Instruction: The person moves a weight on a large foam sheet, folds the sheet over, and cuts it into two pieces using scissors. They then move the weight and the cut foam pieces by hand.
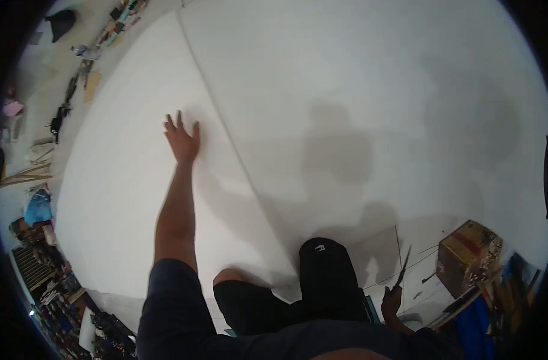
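Through my feed, the left hand (184,144) lies open at ten o'clock, fingers spread, probably steadying the white sheet (118,198) beneath. Towards five o'clock, my right hand (392,300) grips a dark, pointed blade (402,273), tip up, perhaps to keep it off the sheet.

Dark navy short-sleeved top (174,300); below its hem, black shorts (328,270) with a small white logo (320,247) near one knee.
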Demonstrator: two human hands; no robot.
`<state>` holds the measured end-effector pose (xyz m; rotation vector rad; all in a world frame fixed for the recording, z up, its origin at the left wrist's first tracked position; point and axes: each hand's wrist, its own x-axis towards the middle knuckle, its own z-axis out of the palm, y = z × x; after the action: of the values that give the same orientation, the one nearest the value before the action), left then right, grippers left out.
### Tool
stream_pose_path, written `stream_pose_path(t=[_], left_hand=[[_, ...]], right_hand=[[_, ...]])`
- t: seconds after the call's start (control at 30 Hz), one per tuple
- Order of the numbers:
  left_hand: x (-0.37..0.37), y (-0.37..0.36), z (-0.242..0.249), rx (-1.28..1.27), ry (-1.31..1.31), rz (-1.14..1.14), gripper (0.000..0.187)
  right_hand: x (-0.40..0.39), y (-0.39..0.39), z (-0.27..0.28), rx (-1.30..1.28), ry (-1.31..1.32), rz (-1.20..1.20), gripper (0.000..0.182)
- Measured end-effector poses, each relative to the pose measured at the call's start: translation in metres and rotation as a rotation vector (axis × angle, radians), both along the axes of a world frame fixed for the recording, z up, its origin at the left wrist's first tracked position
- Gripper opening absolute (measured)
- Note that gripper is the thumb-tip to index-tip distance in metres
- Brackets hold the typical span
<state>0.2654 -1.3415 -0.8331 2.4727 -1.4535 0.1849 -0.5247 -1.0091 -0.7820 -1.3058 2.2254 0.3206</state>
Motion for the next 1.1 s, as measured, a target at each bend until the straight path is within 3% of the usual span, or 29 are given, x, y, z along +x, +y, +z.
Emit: stream_pose_path(t=[0.1,0.2,0.27,0.4,0.47,0.53,0.57,0.6,0.63,0.67,0.73,0.77,0.8,0.83,0.9,0.93,0.97,1.0,1.03,1.1], left_hand=[[-0.087,0.085,0.040,-0.102,0.228,-0.211,0.059],[-0.185,0.202,0.106,0.154,0.145,-0.258,0.047],[-0.220,0.284,0.131,0.117,0.193,-0.144,0.042],[-0.233,0.427,0.158,0.065,0.257,0.311,0.038],[-0.236,0.481,0.169,0.138,0.248,0.354,0.043],[-0.248,0.523,0.169,0.214,0.359,0.407,0.052],[-0.257,0.540,0.164,0.224,0.323,0.392,0.061],[-0.264,0.554,0.156,0.276,0.175,0.390,0.064],[-0.269,0.560,0.162,0.224,0.184,0.406,0.064],[-0.271,0.568,0.163,0.151,0.205,0.408,0.061],[-0.275,0.571,0.173,0.098,0.200,0.400,0.056],[-0.282,0.574,0.180,0.074,0.227,0.429,0.057],[-0.289,0.584,0.186,0.062,0.243,0.450,0.057],[-0.292,0.588,0.190,0.044,0.253,0.458,0.057],[-0.297,0.594,0.206,0.014,0.268,0.459,0.057],[-0.304,0.597,0.212,0.013,0.281,0.475,0.057],[-0.309,0.597,0.217,-0.004,0.299,0.462,0.057],[-0.315,0.600,0.222,-0.016,0.315,0.455,0.056],[-0.322,0.601,0.226,-0.019,0.315,0.486,0.056],[-0.328,0.605,0.237,0.000,0.300,0.415,0.055]], right_hand=[[-0.016,0.024,-0.043,-0.048,0.055,-0.185,0.038],[-0.019,0.021,-0.084,-0.127,-0.032,-0.287,0.038],[-0.016,0.015,-0.114,-0.178,-0.039,-0.283,0.041],[-0.015,0.019,-0.144,-0.237,-0.074,-0.206,0.049],[-0.020,0.020,-0.143,-0.291,-0.152,-0.202,0.053],[-0.030,0.013,-0.125,-0.161,-0.303,0.046,0.053],[-0.027,0.001,-0.097,0.008,-0.366,0.010,0.049],[-0.049,0.008,-0.146,-0.013,-0.343,0.042,0.045],[-0.047,0.003,-0.117,0.055,-0.510,0.057,0.048],[-0.033,0.002,-0.089,0.052,-0.291,0.161,0.049],[-0.044,0.004,-0.100,-0.035,-0.013,0.326,0.045],[-0.004,-0.004,-0.029,-0.178,-0.269,0.152,0.037],[0.012,-0.007,-0.022,-0.304,-0.206,0.171,0.034],[0.018,-0.022,-0.044,-0.433,-0.161,0.330,0.038],[0.067,-0.049,-0.041,-0.537,-0.354,0.471,0.054],[0.095,-0.065,-0.046,-0.589,-0.290,0.664,0.059],[0.130,-0.075,-0.032,-0.552,-0.226,0.812,0.064],[0.151,-0.098,-0.054,-0.483,-0.355,0.890,0.073],[0.171,-0.112,-0.093,-0.451,-0.180,1.093,0.079],[0.218,-0.104,-0.092,-0.304,-0.101,1.196,0.081]])
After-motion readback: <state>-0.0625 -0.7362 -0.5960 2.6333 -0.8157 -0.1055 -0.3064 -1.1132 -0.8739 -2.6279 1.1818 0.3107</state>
